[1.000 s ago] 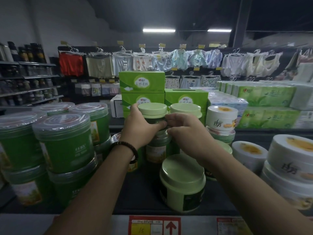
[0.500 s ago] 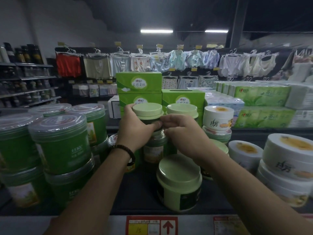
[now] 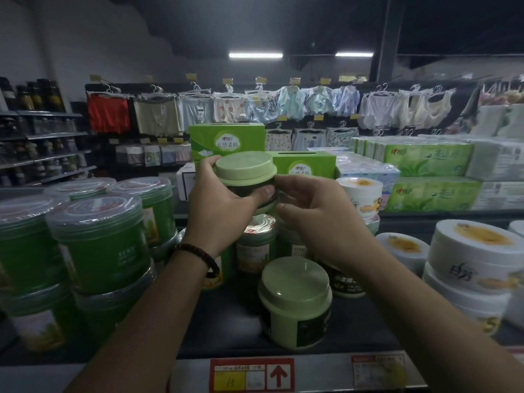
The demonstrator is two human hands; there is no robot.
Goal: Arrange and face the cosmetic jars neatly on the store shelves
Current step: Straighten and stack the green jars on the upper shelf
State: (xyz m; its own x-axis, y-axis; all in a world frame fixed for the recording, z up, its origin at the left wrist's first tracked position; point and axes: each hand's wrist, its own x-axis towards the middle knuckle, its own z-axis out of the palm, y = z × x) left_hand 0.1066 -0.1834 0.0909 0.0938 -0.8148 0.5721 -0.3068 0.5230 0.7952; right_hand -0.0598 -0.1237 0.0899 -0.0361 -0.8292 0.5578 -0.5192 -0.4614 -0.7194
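Note:
My left hand (image 3: 219, 212) grips a pale-green-lidded jar (image 3: 245, 173) round its dark body, lifted above the jars below. My right hand (image 3: 314, 219) touches the same jar's right side with curled fingers. Under the hands stands a green jar with a red-and-white sealed top (image 3: 256, 245). A similar pale green jar (image 3: 295, 304) sits alone near the shelf's front edge, its dark label turned to the right. Another dark-labelled jar (image 3: 344, 282) is partly hidden behind my right wrist.
Stacked green tubs with clear lids (image 3: 99, 242) fill the left side of the shelf. White jars with yellow tops (image 3: 476, 256) are stacked on the right. Green tissue boxes (image 3: 226, 143) and tissue packs (image 3: 425, 163) stand behind. A price tag (image 3: 252, 375) marks the shelf edge.
Both hands lifted the pale-green-lidded jar up and toward me, off the stack. The sealed top of the jar underneath is now exposed. The camera view shifted slightly.

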